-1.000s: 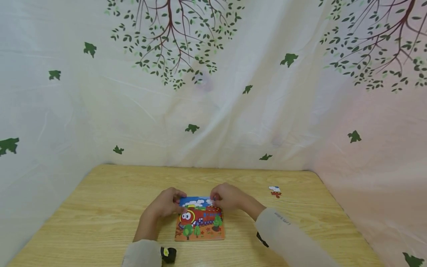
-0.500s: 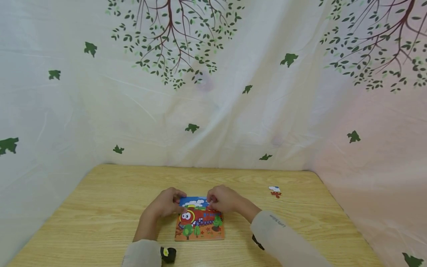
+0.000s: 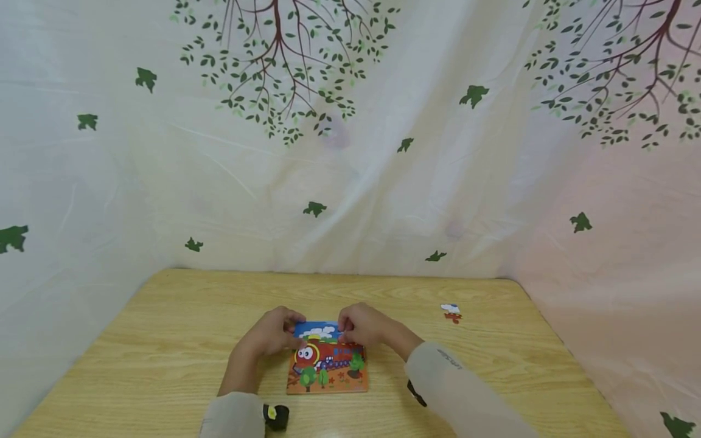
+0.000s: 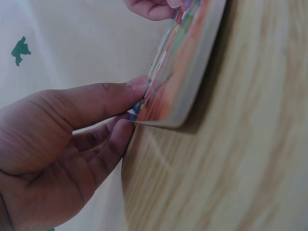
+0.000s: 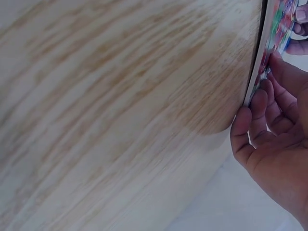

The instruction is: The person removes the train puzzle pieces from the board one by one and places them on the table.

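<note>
While L hand (image 3: 269, 333) grips train puzzle (image 3: 328, 366) @ L edge, R hand (image 3: 366, 324) pinches nr its far R corner.

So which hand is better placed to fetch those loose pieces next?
Likely the right hand: the loose pieces lie on its side of the puzzle; the left hand holds it at the left.

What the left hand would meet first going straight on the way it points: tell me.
The train puzzle, which the left hand is touching at its edge. Beyond that, across its top, the right hand seems next, though depth is unclear.
</note>
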`<state>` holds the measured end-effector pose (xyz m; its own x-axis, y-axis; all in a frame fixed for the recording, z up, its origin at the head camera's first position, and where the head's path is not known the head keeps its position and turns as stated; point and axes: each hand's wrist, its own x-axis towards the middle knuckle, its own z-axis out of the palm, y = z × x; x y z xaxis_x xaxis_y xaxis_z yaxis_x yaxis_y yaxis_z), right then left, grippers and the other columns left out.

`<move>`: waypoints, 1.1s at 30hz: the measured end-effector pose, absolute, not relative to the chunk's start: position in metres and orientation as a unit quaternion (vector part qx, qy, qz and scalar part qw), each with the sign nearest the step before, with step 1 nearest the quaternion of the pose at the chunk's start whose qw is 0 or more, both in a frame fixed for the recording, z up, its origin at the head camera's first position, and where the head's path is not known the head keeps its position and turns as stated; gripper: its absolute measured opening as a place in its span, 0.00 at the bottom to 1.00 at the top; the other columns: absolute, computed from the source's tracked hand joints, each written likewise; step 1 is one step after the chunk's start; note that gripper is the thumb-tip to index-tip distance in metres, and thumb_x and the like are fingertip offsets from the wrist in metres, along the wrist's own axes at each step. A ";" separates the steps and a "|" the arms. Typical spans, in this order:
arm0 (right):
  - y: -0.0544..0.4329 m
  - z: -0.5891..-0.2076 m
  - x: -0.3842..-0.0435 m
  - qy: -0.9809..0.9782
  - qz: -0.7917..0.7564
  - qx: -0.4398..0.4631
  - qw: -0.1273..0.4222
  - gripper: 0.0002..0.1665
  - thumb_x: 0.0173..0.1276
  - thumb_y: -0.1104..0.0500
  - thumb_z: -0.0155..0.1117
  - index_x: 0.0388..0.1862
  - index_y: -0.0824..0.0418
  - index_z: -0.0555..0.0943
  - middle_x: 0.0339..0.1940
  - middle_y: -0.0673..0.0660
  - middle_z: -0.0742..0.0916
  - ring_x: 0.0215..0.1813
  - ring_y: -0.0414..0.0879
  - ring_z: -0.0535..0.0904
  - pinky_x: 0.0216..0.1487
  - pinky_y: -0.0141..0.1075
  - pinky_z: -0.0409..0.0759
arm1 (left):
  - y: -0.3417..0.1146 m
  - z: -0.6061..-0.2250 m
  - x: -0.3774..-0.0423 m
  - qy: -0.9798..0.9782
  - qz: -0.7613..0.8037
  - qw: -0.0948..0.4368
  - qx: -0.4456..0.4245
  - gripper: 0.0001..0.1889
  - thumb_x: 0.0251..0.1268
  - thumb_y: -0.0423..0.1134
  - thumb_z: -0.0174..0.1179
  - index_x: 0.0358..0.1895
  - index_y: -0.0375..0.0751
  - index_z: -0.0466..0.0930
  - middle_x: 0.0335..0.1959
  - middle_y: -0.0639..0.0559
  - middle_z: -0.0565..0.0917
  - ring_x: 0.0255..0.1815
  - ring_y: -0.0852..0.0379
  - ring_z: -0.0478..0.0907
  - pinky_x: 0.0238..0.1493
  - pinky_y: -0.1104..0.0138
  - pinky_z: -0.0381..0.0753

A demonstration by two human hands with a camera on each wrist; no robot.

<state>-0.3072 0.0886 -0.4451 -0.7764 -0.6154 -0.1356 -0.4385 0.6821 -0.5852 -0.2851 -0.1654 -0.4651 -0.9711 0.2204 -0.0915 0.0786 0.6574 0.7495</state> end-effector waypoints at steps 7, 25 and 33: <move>0.088 -0.446 -0.308 0.900 -0.281 -0.285 0.170 0.07 0.72 0.62 0.69 0.35 0.57 0.79 0.26 0.49 0.79 0.28 0.39 0.73 0.32 0.31 0.75 | -0.165 -0.464 -0.285 0.905 0.408 0.091 0.082 0.22 0.53 0.32 0.78 0.54 0.41 0.86 0.43 0.50 0.82 0.45 0.52 0.77 0.53 0.53 0.79; 0.087 -0.450 -0.309 0.902 -0.283 -0.283 0.163 0.08 0.70 0.62 0.71 0.33 0.56 0.79 0.25 0.49 0.80 0.28 0.39 0.73 0.31 0.31 0.74 | -0.166 -0.462 -0.284 0.901 0.410 0.095 0.104 0.15 0.55 0.33 0.78 0.45 0.51 0.90 0.50 0.50 0.84 0.51 0.48 0.80 0.53 0.49 0.80; 0.088 -0.449 -0.308 0.900 -0.287 -0.285 0.164 0.08 0.70 0.62 0.71 0.33 0.56 0.79 0.26 0.49 0.80 0.28 0.39 0.73 0.32 0.31 0.74 | -0.166 -0.462 -0.279 0.899 0.409 0.087 0.134 0.11 0.55 0.31 0.77 0.40 0.48 0.92 0.54 0.49 0.83 0.54 0.44 0.81 0.54 0.48 0.81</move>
